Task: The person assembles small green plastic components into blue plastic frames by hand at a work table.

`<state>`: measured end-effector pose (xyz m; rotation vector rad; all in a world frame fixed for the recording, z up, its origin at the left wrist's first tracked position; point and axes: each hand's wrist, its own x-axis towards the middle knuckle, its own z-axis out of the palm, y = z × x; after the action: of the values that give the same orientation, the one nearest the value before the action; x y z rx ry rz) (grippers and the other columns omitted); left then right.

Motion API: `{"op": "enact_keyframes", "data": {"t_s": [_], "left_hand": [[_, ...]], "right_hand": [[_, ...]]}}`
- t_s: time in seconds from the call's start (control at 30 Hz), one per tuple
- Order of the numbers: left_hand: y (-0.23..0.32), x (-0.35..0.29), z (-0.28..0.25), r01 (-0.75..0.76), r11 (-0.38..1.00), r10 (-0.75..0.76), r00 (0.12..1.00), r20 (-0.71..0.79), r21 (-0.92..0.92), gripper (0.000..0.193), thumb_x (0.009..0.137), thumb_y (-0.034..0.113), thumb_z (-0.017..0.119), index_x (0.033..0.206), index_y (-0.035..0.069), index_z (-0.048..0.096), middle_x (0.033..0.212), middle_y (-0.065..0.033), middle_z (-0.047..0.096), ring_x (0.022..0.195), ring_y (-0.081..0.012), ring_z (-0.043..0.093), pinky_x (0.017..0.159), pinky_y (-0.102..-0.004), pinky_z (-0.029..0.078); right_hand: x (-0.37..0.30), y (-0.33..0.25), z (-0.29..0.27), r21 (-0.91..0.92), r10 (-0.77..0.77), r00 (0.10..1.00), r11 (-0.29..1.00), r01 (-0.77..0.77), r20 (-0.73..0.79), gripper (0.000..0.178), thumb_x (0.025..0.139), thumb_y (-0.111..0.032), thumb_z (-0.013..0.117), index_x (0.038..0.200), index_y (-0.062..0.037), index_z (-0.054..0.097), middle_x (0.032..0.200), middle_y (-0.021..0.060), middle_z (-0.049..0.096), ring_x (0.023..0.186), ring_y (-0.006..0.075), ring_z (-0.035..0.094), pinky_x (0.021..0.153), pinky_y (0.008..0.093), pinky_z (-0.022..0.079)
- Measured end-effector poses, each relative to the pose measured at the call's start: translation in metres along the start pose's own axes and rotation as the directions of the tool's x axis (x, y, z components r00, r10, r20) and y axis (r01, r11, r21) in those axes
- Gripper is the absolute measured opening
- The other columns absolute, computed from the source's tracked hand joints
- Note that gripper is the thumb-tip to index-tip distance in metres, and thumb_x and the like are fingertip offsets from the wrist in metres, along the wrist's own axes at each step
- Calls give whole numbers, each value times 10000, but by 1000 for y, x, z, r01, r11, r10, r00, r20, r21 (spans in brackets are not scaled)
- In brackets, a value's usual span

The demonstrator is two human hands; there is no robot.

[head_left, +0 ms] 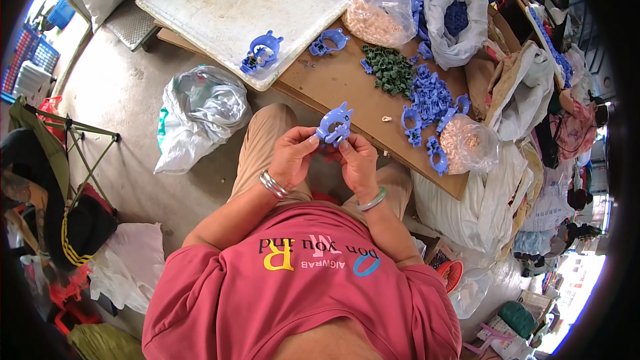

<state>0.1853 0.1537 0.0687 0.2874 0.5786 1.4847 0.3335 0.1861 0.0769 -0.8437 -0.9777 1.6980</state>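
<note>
Between my hands, above my lap, is a blue plastic animal-shaped piece with a round body and small ears. My left hand pinches its left side between thumb and fingers. On its lower right, the thumb and fingers of my right hand close around it. Small details at its lower edge are partly hidden by my fingertips. Ahead, a similar blue ring-shaped piece lies on the white board. Another blue ring piece rests beside that board on the brown cardboard.
On the cardboard are small dark green parts, small blue parts and two clear bags of peach-coloured parts. A white sack holds blue pieces. A plastic bag stands on the floor, left; a folding stool is beyond it.
</note>
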Motion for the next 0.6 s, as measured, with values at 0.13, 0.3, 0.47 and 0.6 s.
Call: {"op": "enact_keyframes", "data": {"t_s": [0.13, 0.3, 0.47, 0.6], "left_hand": [[-1, 0, -1, 10, 1000, -10, 1000, 6, 11, 171, 802, 3, 562, 973, 0, 569, 928, -84, 608, 844, -163, 571, 788, -312, 457], [-3, 1, -5, 24, 999, -24, 1000, -13, 25, 152, 808, -1, 550, 958, -4, 575, 919, -83, 610, 831, -163, 574, 784, -314, 460], [-6, 2, -11, 40, 999, -39, 999, -14, 23, 156, 810, 2, 547, 964, -10, 573, 915, -88, 611, 828, -170, 576, 774, -318, 464], [-8, 1, 2, 35, 999, -33, 993, -109, 9, 165, 786, -10, 579, 951, -25, 577, 866, -57, 603, 753, -113, 535, 719, -249, 442]], "right_hand": [[-1, -1, 2, 6, -20, 999, 1000, 20, 30, 129, 835, -57, 558, 916, 43, 556, 841, 82, 601, 744, 155, 580, 715, 281, 485], [0, 0, 0, -8, -57, 998, 998, 57, 42, 115, 837, -54, 555, 900, 41, 559, 837, 78, 600, 747, 148, 575, 723, 272, 476], [3, 6, -6, -22, -29, 997, 999, 31, 65, 99, 838, -53, 554, 879, 36, 563, 829, 67, 596, 740, 128, 558, 721, 256, 461], [3, 11, -10, -26, -45, 998, 999, 46, 43, 101, 840, -55, 554, 883, 36, 564, 824, 62, 595, 734, 125, 556, 717, 254, 461]]}}
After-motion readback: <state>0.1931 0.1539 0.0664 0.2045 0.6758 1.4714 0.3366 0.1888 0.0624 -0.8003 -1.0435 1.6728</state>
